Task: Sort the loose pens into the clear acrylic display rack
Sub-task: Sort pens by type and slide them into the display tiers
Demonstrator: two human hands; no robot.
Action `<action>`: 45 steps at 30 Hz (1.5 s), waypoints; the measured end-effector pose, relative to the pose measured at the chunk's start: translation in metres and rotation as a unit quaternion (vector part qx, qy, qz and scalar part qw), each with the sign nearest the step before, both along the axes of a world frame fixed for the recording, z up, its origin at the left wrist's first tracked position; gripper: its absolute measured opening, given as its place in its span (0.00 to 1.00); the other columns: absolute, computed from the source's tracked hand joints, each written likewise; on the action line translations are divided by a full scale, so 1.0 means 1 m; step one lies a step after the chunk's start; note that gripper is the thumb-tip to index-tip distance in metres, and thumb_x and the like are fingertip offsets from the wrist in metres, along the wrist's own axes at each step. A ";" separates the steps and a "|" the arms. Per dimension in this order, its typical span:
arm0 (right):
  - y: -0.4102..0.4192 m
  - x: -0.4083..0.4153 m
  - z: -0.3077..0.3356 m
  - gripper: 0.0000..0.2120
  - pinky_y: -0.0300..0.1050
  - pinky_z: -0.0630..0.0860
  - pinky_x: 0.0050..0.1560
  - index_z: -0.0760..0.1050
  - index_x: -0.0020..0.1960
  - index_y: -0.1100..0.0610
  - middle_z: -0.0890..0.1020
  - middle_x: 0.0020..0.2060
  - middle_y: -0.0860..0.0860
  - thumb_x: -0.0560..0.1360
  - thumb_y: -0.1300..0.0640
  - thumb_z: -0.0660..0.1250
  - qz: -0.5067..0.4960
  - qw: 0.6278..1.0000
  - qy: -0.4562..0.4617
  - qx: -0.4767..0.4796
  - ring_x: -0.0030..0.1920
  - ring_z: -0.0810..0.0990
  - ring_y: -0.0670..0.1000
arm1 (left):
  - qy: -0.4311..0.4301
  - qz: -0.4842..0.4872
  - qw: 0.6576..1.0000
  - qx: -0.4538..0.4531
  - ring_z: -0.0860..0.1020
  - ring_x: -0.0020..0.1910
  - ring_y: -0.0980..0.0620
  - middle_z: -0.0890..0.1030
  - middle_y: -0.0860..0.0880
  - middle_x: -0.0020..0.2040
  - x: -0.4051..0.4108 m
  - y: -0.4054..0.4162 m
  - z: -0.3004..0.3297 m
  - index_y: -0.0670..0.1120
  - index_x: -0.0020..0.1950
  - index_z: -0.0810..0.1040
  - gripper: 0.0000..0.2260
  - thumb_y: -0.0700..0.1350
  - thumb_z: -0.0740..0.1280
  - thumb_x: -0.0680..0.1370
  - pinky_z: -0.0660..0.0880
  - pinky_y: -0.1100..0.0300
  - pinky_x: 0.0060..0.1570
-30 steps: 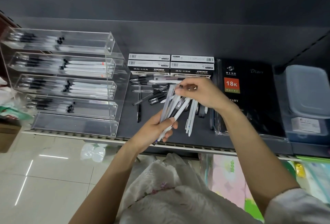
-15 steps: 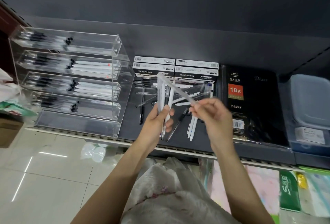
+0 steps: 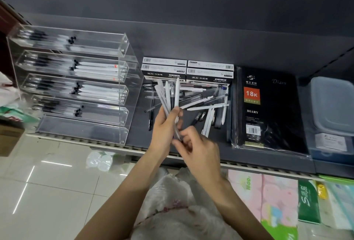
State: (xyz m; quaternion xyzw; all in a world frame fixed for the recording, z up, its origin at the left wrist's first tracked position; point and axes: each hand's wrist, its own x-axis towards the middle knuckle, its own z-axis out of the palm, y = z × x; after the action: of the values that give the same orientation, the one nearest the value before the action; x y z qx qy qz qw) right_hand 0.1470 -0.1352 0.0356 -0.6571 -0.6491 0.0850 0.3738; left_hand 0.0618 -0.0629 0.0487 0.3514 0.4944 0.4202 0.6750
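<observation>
Left grip [image 3: 164,124] grasps roughly five pens [image 3: 168,96]; right grip [image 3: 195,144] pinches their bottoms. Four pen boxes [image 3: 186,71] at 12 o'clock, "18K DIARY" notebook [image 3: 268,109] at 3.

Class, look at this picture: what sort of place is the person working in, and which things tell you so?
Most likely a stationery shop. A clear acrylic display rack holds sorted pens, barcoded pen boxes are stacked on the shelf, and a wrapped diary with a barcode sticker lies beside them.

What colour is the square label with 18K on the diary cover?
Orange-red with white lettering, on the black diary; the label shows clearly in the head view.
</observation>
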 end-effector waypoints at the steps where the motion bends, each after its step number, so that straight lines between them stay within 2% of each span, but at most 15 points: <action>1: 0.000 0.003 -0.001 0.13 0.38 0.73 0.26 0.75 0.41 0.55 0.77 0.28 0.45 0.73 0.45 0.65 0.013 1.000 -0.008 0.009 0.27 0.75 0.44 | -0.010 0.000 1.000 -0.012 0.66 0.27 0.57 0.73 0.52 0.36 -0.002 0.000 0.001 0.47 0.47 0.71 0.04 0.41 0.59 0.81 0.64 0.66 0.25; 7: 0.031 0.025 0.015 0.09 0.37 0.71 0.35 0.79 0.48 0.54 0.79 0.36 0.44 0.75 0.49 0.66 -0.057 0.971 0.226 -0.052 0.34 0.75 0.44 | 0.009 -0.044 0.999 0.000 0.69 0.27 0.55 0.76 0.47 0.38 -0.017 -0.004 0.003 0.44 0.47 0.76 0.10 0.40 0.56 0.82 0.67 0.63 0.28; 9: 0.053 0.028 0.018 0.11 0.34 0.68 0.41 0.79 0.53 0.52 0.78 0.44 0.44 0.75 0.47 0.66 -0.029 0.957 0.240 -0.157 0.38 0.75 0.40 | 0.016 -0.071 0.997 0.001 0.70 0.28 0.54 0.76 0.47 0.37 -0.020 -0.008 0.005 0.43 0.48 0.77 0.10 0.41 0.56 0.82 0.68 0.62 0.30; 12: 0.072 0.023 0.024 0.08 0.32 0.66 0.43 0.81 0.46 0.53 0.77 0.47 0.48 0.75 0.49 0.68 0.033 0.946 0.240 -0.216 0.37 0.74 0.36 | 0.028 -0.096 0.995 -0.012 0.73 0.29 0.53 0.76 0.48 0.32 -0.026 -0.013 0.011 0.41 0.48 0.78 0.12 0.43 0.56 0.82 0.71 0.62 0.33; 14: 0.075 0.017 0.026 0.05 0.28 0.70 0.41 0.81 0.43 0.54 0.78 0.46 0.51 0.74 0.53 0.69 0.049 0.930 0.295 -0.215 0.37 0.76 0.37 | 0.041 -0.096 0.994 -0.018 0.77 0.32 0.54 0.81 0.50 0.33 -0.035 -0.014 0.015 0.42 0.50 0.80 0.13 0.44 0.56 0.82 0.75 0.63 0.37; 16: 0.076 0.004 0.025 0.05 0.37 0.79 0.43 0.82 0.44 0.55 0.79 0.46 0.52 0.73 0.54 0.71 0.052 0.912 0.345 -0.216 0.40 0.79 0.43 | 0.047 -0.092 0.994 -0.022 0.82 0.38 0.53 0.84 0.49 0.40 -0.047 -0.012 0.017 0.42 0.54 0.79 0.12 0.43 0.57 0.82 0.79 0.62 0.42; 19: 0.078 -0.021 0.022 0.06 0.55 0.79 0.46 0.83 0.44 0.51 0.80 0.43 0.47 0.72 0.49 0.71 0.047 0.931 0.301 -0.200 0.42 0.81 0.51 | 0.039 -0.087 0.995 -0.021 0.84 0.47 0.48 0.85 0.48 0.47 -0.070 -0.009 0.018 0.44 0.58 0.77 0.11 0.42 0.57 0.82 0.80 0.58 0.48; 22: 0.083 -0.053 0.029 0.08 0.49 0.79 0.44 0.82 0.49 0.55 0.81 0.39 0.45 0.73 0.52 0.70 0.048 0.949 0.264 -0.166 0.40 0.81 0.46 | 0.034 -0.082 0.996 -0.004 0.84 0.45 0.52 0.85 0.51 0.43 -0.095 -0.003 0.022 0.44 0.59 0.76 0.11 0.41 0.56 0.83 0.80 0.59 0.48; 25: 0.090 -0.095 0.038 0.12 0.27 0.72 0.37 0.77 0.54 0.55 0.80 0.36 0.41 0.72 0.55 0.72 0.014 0.961 0.254 -0.108 0.36 0.78 0.37 | 0.028 -0.072 0.997 0.020 0.83 0.39 0.57 0.84 0.53 0.38 -0.126 0.006 0.024 0.37 0.65 0.71 0.14 0.40 0.55 0.83 0.78 0.64 0.43; 31: 0.108 -0.188 0.030 0.06 0.39 0.77 0.38 0.77 0.46 0.53 0.77 0.41 0.39 0.72 0.55 0.72 -0.010 0.968 0.236 -0.081 0.38 0.78 0.42 | 0.009 -0.053 0.998 0.019 0.83 0.49 0.52 0.84 0.44 0.50 -0.216 0.041 0.016 0.41 0.65 0.74 0.14 0.43 0.58 0.82 0.77 0.65 0.43; 36: 0.130 -0.258 0.031 0.05 0.39 0.77 0.46 0.76 0.43 0.49 0.82 0.41 0.41 0.74 0.57 0.70 -0.034 0.950 0.287 -0.119 0.43 0.81 0.40 | -0.033 -0.050 0.998 0.005 0.82 0.42 0.58 0.84 0.53 0.41 -0.287 0.062 0.003 0.47 0.54 0.78 0.10 0.40 0.57 0.82 0.76 0.68 0.40; 39: 0.142 -0.272 0.043 0.05 0.45 0.78 0.49 0.75 0.43 0.50 0.84 0.39 0.49 0.74 0.58 0.70 -0.048 0.934 0.336 -0.113 0.44 0.83 0.48 | -0.112 -0.005 0.993 -0.033 0.83 0.45 0.54 0.85 0.51 0.44 -0.317 0.072 -0.003 0.45 0.55 0.77 0.10 0.40 0.56 0.82 0.79 0.61 0.48; 41: 0.148 -0.270 0.053 0.06 0.38 0.76 0.45 0.76 0.42 0.50 0.84 0.37 0.48 0.73 0.58 0.71 -0.057 0.949 0.293 -0.103 0.41 0.82 0.43 | -0.162 0.017 0.985 -0.064 0.83 0.46 0.52 0.84 0.51 0.45 -0.335 0.078 -0.007 0.45 0.56 0.76 0.11 0.41 0.55 0.83 0.78 0.58 0.53; 43: 0.155 -0.262 0.058 0.04 0.31 0.73 0.39 0.77 0.43 0.50 0.82 0.36 0.43 0.73 0.57 0.72 -0.071 0.984 0.145 -0.081 0.38 0.80 0.40 | -0.188 0.019 0.979 -0.081 0.82 0.47 0.52 0.83 0.51 0.44 -0.349 0.084 -0.012 0.46 0.56 0.76 0.11 0.42 0.54 0.83 0.76 0.57 0.56; 45: 0.164 -0.250 0.058 0.03 0.37 0.74 0.38 0.79 0.45 0.53 0.83 0.37 0.46 0.73 0.56 0.72 -0.071 0.996 -0.048 -0.037 0.39 0.80 0.44 | -0.210 0.015 0.973 -0.091 0.82 0.47 0.53 0.83 0.52 0.44 -0.358 0.089 -0.016 0.47 0.56 0.76 0.11 0.43 0.54 0.83 0.74 0.57 0.57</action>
State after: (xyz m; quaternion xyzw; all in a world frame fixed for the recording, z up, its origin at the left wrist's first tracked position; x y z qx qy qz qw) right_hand -0.1032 0.0286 0.0935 -0.7181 -0.6145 0.0506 0.3228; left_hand -0.2961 0.0256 0.0328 0.1852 0.3828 0.4481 0.7864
